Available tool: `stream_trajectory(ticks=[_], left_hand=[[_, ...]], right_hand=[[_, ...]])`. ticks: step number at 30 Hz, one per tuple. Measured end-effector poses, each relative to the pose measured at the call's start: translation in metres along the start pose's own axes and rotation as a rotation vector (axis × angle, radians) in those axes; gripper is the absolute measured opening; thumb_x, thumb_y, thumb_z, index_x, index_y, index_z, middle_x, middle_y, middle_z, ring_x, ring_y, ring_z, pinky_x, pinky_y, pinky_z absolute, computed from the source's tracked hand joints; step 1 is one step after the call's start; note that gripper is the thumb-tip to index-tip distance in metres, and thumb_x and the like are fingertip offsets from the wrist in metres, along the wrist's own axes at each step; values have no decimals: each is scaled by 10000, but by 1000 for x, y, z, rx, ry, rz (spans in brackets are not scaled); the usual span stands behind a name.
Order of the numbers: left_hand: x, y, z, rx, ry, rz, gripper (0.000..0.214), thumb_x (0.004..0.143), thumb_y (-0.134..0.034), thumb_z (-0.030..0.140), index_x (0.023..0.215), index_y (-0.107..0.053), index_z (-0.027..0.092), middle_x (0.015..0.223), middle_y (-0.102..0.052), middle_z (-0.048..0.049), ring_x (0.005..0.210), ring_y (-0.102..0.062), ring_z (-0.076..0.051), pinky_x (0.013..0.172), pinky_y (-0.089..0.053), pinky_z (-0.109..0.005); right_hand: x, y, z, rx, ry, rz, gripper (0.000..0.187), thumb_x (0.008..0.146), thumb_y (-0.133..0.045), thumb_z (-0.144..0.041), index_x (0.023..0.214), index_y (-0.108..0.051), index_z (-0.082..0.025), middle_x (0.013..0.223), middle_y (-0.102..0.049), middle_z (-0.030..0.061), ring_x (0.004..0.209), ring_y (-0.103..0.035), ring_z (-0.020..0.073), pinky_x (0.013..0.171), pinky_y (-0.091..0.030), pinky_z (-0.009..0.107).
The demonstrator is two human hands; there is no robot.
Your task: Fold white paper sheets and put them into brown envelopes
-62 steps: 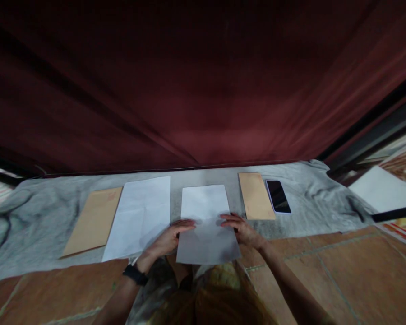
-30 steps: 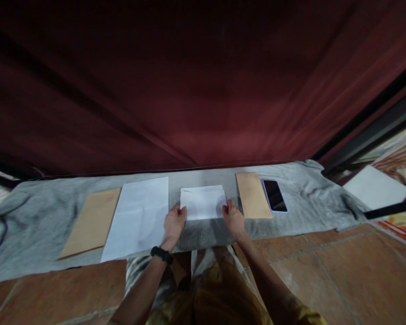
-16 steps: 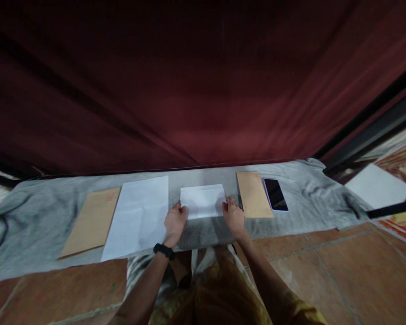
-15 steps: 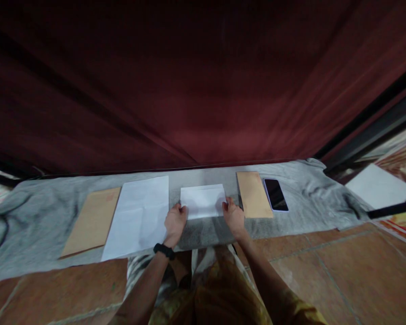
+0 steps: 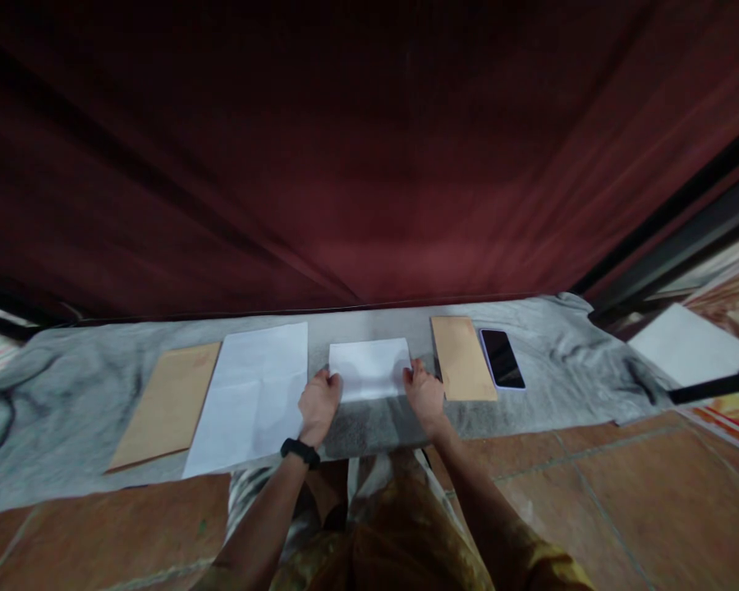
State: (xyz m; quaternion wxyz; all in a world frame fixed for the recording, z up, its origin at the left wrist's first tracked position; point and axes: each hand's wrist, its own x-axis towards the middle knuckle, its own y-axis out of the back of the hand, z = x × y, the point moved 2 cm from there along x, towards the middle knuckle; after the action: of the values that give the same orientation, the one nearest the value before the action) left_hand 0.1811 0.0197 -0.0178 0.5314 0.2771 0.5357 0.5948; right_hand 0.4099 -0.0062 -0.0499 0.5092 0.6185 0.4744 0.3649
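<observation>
A folded sheet of white paper (image 5: 370, 369) lies across the grey cloth in front of me. My left hand (image 5: 319, 404) pinches its left edge between thumb and curled fingers, a dark band around the wrist. At the opposite edge my right hand (image 5: 424, 395) grips the paper the same way. Larger white sheets (image 5: 252, 398) lie flat just left of my left hand. Beyond them rests a brown envelope (image 5: 167, 404). A second brown envelope (image 5: 464, 359) lies close to the right of my right hand.
A phone (image 5: 502, 359) with a purple case lies beside the right envelope. Grey cloth (image 5: 566, 369) covers the long narrow surface, with a dark red curtain (image 5: 369, 205) behind it. Tiled floor (image 5: 665, 492) shows in front. A white sheet (image 5: 690, 345) is at far right.
The far edge of the folded paper now looks like a single line, where two layers showed apart before. Both hands keep their hold, almost unmoved. The view has shifted slightly.
</observation>
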Motion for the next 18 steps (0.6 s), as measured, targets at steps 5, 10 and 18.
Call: stream_trajectory(ticks=[5, 10, 18], left_hand=[[0, -1, 1, 16, -6, 11, 329, 987, -450, 384, 1100, -698, 199, 1027, -779, -142, 967, -742, -280, 771, -513, -335], [-3, -1, 3, 56, -3, 40, 368, 999, -424, 400, 1150, -683, 188, 1019, -776, -151, 960, -742, -291, 787, -521, -357], [1, -2, 2, 66, 6, 48, 374, 995, -430, 429, 1133, -692, 201, 1028, -778, -146, 981, -740, -293, 789, -522, -355]], right_hand=[[2, 0, -2, -11, -7, -11, 302, 1051, -463, -344, 1234, -584, -136, 840, -752, 118, 784, -755, 209, 691, -486, 262], [4, -1, -2, -5, 9, -1, 315, 1058, -432, -342, 1249, -573, -135, 829, -749, 114, 776, -752, 221, 670, -475, 272], [5, 0, -3, -31, 17, 14, 327, 1062, -431, -351, 1253, -569, -125, 809, -743, 120, 761, -749, 229, 675, -469, 283]])
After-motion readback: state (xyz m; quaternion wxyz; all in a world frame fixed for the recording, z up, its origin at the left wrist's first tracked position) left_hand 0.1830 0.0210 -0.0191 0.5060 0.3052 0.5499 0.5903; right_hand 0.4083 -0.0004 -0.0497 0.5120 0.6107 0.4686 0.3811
